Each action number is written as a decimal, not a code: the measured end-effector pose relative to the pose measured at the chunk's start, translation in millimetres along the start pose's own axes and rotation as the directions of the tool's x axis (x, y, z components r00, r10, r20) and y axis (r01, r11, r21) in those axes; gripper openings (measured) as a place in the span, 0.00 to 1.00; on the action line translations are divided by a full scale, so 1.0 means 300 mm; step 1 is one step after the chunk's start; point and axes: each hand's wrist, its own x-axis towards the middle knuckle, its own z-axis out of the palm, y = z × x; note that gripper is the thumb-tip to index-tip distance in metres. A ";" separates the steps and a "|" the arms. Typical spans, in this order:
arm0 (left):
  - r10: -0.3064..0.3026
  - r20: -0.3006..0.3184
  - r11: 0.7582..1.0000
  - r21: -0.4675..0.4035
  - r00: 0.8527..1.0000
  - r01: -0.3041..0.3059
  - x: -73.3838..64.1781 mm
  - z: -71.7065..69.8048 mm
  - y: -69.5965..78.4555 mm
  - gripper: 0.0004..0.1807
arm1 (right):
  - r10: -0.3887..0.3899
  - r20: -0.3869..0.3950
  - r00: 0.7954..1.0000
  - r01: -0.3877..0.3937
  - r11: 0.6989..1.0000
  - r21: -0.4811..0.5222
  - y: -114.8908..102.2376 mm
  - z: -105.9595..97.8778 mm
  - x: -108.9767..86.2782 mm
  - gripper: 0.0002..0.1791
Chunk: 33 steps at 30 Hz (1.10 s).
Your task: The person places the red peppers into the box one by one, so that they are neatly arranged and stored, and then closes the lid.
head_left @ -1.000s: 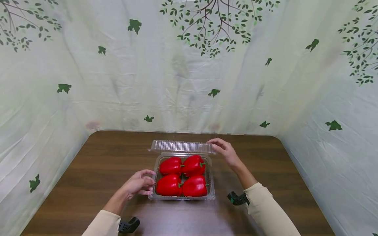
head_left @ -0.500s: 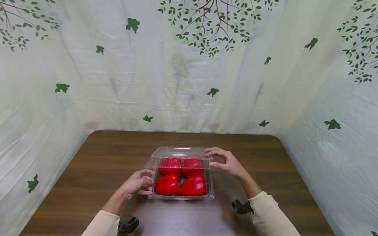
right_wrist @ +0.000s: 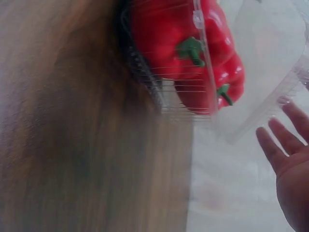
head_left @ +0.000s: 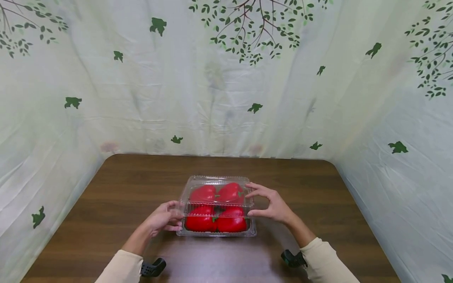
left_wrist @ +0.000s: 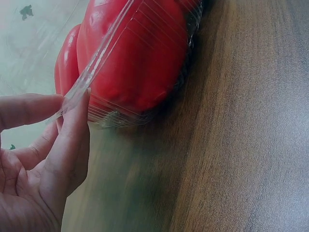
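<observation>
A clear plastic clamshell container (head_left: 216,234) sits on the table with several red bell peppers (head_left: 231,221) in it. Its hinged lid (head_left: 221,180) slants over them, the near edge still above the front peppers. My left hand (head_left: 163,218) is at the container's left side; in the left wrist view its thumb and finger pinch the clear rim (left_wrist: 72,99). At the right side of the lid, my right hand (head_left: 272,202) has thumb and fingers spread apart. Its fingertips (right_wrist: 263,133) are straight and right at the lid's edge in the right wrist view.
The brown wooden table (head_left: 134,184) ends at a pale curtain (head_left: 212,129) printed with green leaves, which also runs along both sides. Black wrist devices (head_left: 153,268) hang below both cuffs.
The lid has swung from standing up behind the peppers forward and down over them. My right hand came toward me with it; my left hand has stayed at the container's left side.
</observation>
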 end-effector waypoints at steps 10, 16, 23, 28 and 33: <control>-0.002 -0.005 1.000 -0.001 1.000 0.002 -0.001 -0.001 0.000 0.26 | -0.034 0.005 0.999 0.035 0.995 -0.091 -0.005 0.020 -0.024 0.25; 0.011 -0.016 1.000 0.010 1.000 -0.011 -0.001 0.001 -0.001 0.24 | -0.024 0.009 1.000 0.025 0.993 -0.119 -0.001 0.037 -0.042 0.26; 0.027 0.009 1.000 0.011 1.000 -0.027 0.002 -0.005 -0.007 0.23 | -0.042 0.027 0.999 0.046 0.984 -0.171 0.011 0.048 -0.058 0.25; 0.023 0.006 1.000 0.005 1.000 -0.023 0.002 -0.009 -0.009 0.22 | -0.062 0.029 0.998 0.066 0.981 -0.180 0.022 0.055 -0.066 0.24; 0.012 -0.014 1.000 -0.006 1.000 -0.012 0.000 -0.008 -0.009 0.21 | -0.074 0.028 0.997 0.078 0.982 -0.171 0.027 0.061 -0.068 0.23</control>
